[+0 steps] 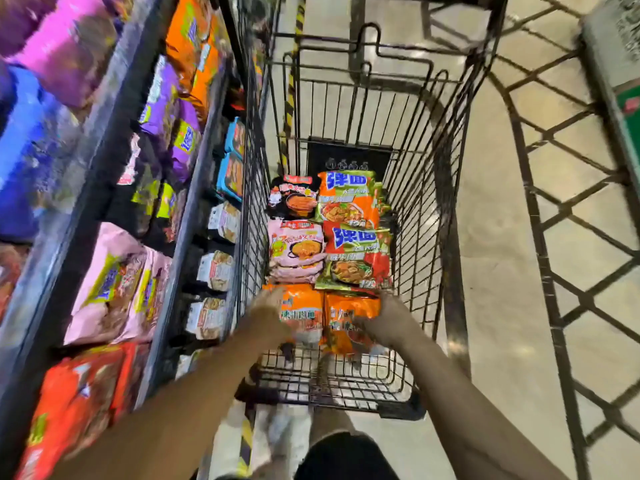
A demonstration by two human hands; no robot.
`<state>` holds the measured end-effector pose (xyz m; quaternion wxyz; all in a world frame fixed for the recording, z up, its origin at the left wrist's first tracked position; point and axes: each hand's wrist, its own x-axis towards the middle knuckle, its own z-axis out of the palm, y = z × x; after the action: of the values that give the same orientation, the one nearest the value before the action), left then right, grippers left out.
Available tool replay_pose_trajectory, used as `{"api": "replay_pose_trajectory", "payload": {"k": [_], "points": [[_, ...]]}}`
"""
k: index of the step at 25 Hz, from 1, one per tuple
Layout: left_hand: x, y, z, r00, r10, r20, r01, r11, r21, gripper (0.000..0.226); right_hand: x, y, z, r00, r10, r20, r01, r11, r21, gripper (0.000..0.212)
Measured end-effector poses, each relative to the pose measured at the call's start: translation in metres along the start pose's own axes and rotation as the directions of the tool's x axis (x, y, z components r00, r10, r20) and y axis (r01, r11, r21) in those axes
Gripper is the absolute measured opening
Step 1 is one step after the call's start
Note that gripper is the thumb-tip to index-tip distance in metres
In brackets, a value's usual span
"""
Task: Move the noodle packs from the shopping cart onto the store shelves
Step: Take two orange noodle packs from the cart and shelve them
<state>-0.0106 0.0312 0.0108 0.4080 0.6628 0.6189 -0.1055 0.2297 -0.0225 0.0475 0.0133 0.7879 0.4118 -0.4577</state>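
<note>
Orange packs [313, 315] lie at the near end of the black wire cart [426, 188], in the lower centre of the frame, two side by side. Both hands are down in the cart on these packs. The left hand [268, 315] is on the left pack, at its left edge, and the right hand [382, 322] is on the right pack, at its right edge. The hands are blurred, so I cannot tell if the fingers are closed around the packs or only touch them.

Further in the cart, toward the centre of the frame, lie more noodle packs: a pink stack [298, 251] on the left with a dark pack [292, 199] behind it, and green-and-orange packs [353, 230] on the right.

The shelves [104, 140] fill the left side of the frame, just beside the cart. They carry pink, purple, orange, blue and red packs, and small boxed trays [218, 268] on the lowest level near the cart.

The floor [502, 271] on the right is pale tile with dark lines.
</note>
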Motion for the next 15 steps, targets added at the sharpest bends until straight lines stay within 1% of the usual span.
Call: {"api": "replay_pose_trajectory", "payload": {"k": [1, 3, 4, 5, 6, 7, 8, 9, 11, 12, 13, 15], "points": [[0.014, -0.01, 0.015, 1.0, -0.016, 0.002, 0.016, 1.0, -0.02, 0.089, 0.016, 0.01, 0.013, 1.0, 0.017, 0.014, -0.017, 1.0, -0.009, 0.055], [0.028, -0.009, 0.03, 0.997, -0.075, 0.002, 0.075, 0.994, -0.078, 0.065, 0.044, 0.031, 0.035, 0.998, 0.049, 0.039, -0.048, 0.999, -0.018, 0.045], [0.035, -0.008, 0.036, 0.995, -0.096, 0.003, 0.096, 0.99, -0.105, 0.057, 0.053, 0.04, 0.044, 0.997, 0.064, 0.053, -0.064, 0.998, -0.003, 0.047], [0.046, -0.007, 0.043, 0.993, -0.117, 0.009, 0.118, 0.984, -0.132, 0.055, 0.063, 0.049, 0.052, 0.995, 0.079, 0.053, -0.079, 0.997, 0.009, 0.055], [0.054, -0.007, 0.05, 0.99, -0.143, 0.013, 0.144, 0.978, -0.149, 0.057, 0.076, 0.061, 0.064, 0.994, 0.105, 0.042, -0.107, 0.994, 0.035, 0.067], [0.063, -0.009, 0.058, 0.985, -0.17, -0.002, 0.167, 0.973, -0.16, 0.066, 0.088, 0.073, 0.074, 0.99, 0.135, 0.033, -0.136, 0.989, 0.061, 0.077], [0.071, -0.014, 0.067, 0.979, -0.202, -0.017, 0.196, 0.966, -0.168, 0.077, 0.112, 0.1, 0.096, 0.985, 0.171, 0.037, -0.173, 0.98, 0.093, 0.085], [0.077, -0.02, 0.075, 0.97, -0.242, -0.015, 0.236, 0.957, -0.168, 0.09, 0.146, 0.143, 0.131, 0.983, 0.18, 0.033, -0.183, 0.97, 0.157, 0.093], [0.086, -0.033, 0.091, 0.946, -0.324, 0.015, 0.323, 0.937, -0.134, 0.109, 0.175, 0.18, 0.166, 0.981, 0.19, 0.036, -0.194, 0.961, 0.199, 0.107], [0.086, -0.034, 0.095, 0.937, -0.348, 0.02, 0.348, 0.931, -0.108, 0.115, 0.167, 0.173, 0.165, 0.977, 0.208, 0.05, -0.214, 0.95, 0.227, 0.106], [0.088, -0.038, 0.102, 0.934, -0.356, 0.003, 0.355, 0.931, -0.089, 0.118, 0.15, 0.155, 0.151, 0.974, 0.217, 0.07, -0.228, 0.934, 0.275, 0.097], [0.091, -0.041, 0.114, 0.935, -0.351, -0.06, 0.343, 0.933, -0.106, 0.12, 0.116, 0.105, 0.119, 0.964, 0.26, 0.052, -0.264, 0.926, 0.27, 0.071]]}}
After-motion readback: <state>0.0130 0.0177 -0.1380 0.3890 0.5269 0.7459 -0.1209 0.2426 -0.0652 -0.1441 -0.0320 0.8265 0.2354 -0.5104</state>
